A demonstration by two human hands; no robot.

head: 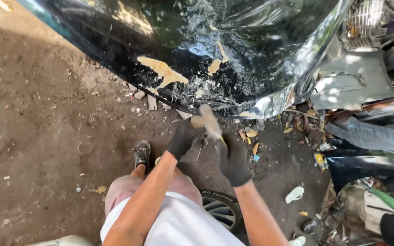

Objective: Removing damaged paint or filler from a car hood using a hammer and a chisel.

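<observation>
Black panel [251,59] shows filler scraped bare in patches, most of its coat intact; gloved left hand [184,136] and right hand [233,159] both grip the blurred tool [209,122] at its lower edge.

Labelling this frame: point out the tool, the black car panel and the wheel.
tool [209,122], head view, on its blurred pale head
black car panel [251,54], head view, on its glossy dented face
wheel [220,209], head view, on the spoked rim
</observation>
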